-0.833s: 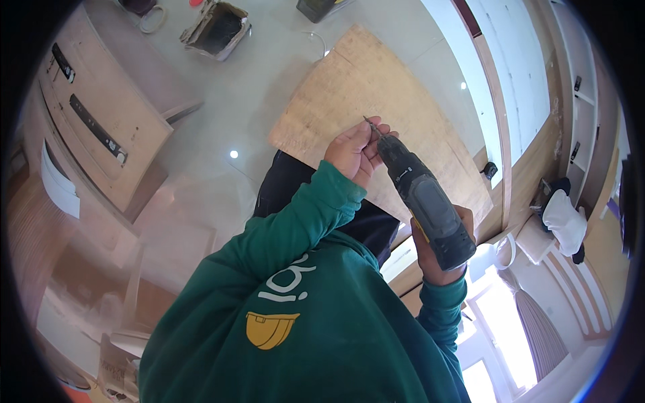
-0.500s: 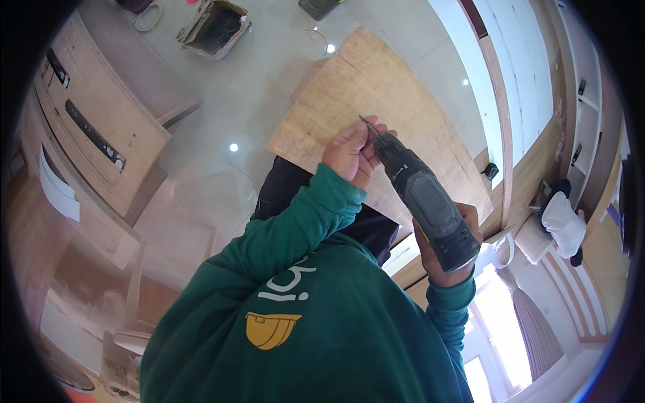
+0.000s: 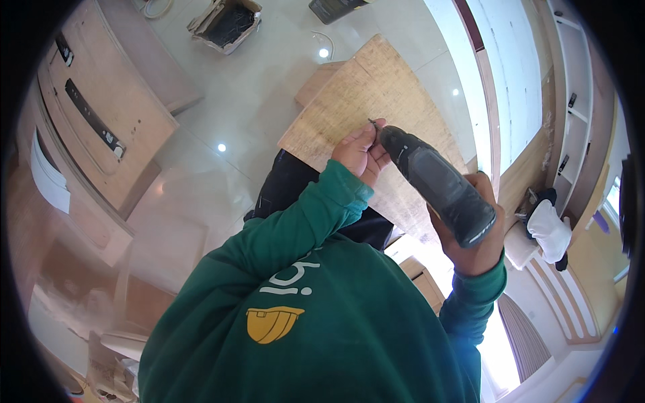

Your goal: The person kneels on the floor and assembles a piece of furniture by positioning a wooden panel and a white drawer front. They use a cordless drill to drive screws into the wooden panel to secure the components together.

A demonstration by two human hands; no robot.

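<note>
My right hand (image 3: 478,258) is wrapped round the handle of a dark grey and black cordless drill (image 3: 438,181). The drill's body slants up and left, its nose close to my left hand (image 3: 357,153). There the thumb and fingers of my left hand are pinched together beside the drill's front end. A thin dark tip shows just past the fingertips; whether it is the bit or a screw I cannot tell. Under both hands lies a light wooden board (image 3: 336,101), its far corner pointing away from me. Part of the board is hidden by my hands and the drill.
On the left stands a wooden panel (image 3: 148,121) with black metal runners (image 3: 91,114). A torn cardboard box (image 3: 228,27) and a dark container (image 3: 332,8) sit on the tiled floor (image 3: 222,181). Long white panels (image 3: 514,80) and a white cloth (image 3: 549,228) are at the right.
The drill has swung slightly to the right, its rear end now further right and its nose foreshortened. My right hand went with it. My left hand keeps its pinch near the drill's front.
</note>
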